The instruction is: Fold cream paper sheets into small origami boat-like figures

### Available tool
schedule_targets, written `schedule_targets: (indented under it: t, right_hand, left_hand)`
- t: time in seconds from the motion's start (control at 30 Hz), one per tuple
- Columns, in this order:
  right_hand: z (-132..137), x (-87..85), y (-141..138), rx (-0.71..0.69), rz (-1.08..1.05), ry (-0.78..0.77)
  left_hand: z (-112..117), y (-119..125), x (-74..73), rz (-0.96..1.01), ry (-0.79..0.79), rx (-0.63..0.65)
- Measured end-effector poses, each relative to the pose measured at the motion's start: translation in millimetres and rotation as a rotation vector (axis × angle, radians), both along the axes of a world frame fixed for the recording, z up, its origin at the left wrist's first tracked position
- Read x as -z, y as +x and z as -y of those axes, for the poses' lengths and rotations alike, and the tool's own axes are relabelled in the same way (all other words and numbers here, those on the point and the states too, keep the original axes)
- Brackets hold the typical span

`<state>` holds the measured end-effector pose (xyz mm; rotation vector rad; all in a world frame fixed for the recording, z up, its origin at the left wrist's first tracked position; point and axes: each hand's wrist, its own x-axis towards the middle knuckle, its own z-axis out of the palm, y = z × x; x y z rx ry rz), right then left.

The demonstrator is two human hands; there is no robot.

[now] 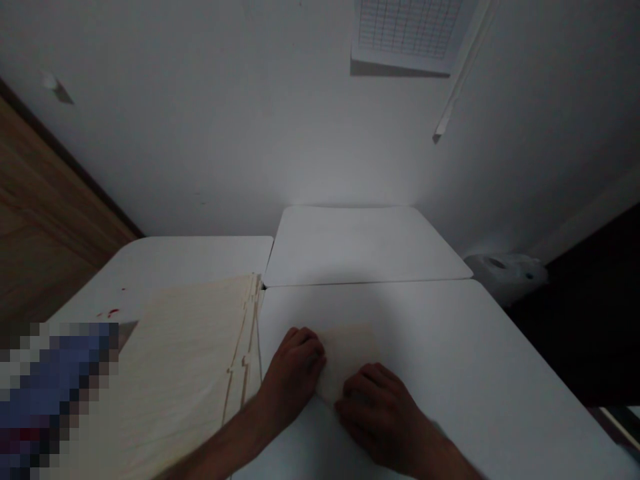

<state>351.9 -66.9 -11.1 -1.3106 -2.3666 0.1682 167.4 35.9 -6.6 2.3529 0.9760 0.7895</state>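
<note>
A small, thin cream sheet [347,353] lies flat on the white table, and I cannot tell whether it is paper or cloth. At its left edge is my left hand [299,370], fingers curled and closed on that side. My right hand [377,413] is closed at the near right corner, with the fingertips bent down against the sheet. Parts of the sheet are hidden under both hands. To the left of my left forearm lies a stack of larger cream sheets [185,360] with uneven right edges.
White table panels [425,347] meet in seams. Red marks [114,312] show on the left panel, near a pixelated blue area. A plastic bag [507,273] sits beyond the right edge. A gridded paper [407,30] hangs on the wall; a wooden panel [45,220] stands left.
</note>
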Motion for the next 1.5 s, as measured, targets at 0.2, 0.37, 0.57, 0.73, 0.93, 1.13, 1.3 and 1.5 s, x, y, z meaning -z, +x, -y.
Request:
schedule_targets:
  t: [0.2,0.37,0.57,0.73,0.93,1.13,1.3,1.5]
  right_hand:
    - [0,0.1,1,-0.014,0.028,-0.003]
    - [0,-0.4,0,-0.013,0.029,0.005]
    - [0,-0.1,0,-0.005,0.026,0.009]
    - [1,1.2,1,0.001,0.008,0.003]
    - [2,-1.7,3,-0.01,0.05,-0.031]
    - [2,-5.0,3,-0.017,0.067,-0.05]
    - [2,-4.2,4,-0.022,0.074,-0.06]
    - [1,-0.8,4,-0.027,0.071,-0.045]
  left_hand:
    - [-1,9,-8.3,-0.089,0.004,-0.03]
    - [0,8,-3.5,-0.101,0.033,-0.038]
    - [1,6,1.3,-0.075,0.069,-0.028]
    - [2,5,4.8,-0.063,0.074,-0.03]
    - [2,5,5.3,-0.048,0.039,-0.034]
    - [2,4,1.1,-0.11,0.077,0.0]
    - [4,-2,-1.9,-0.207,0.127,0.056]
    - [4,-4,1.8,-0.19,0.171,0.056]
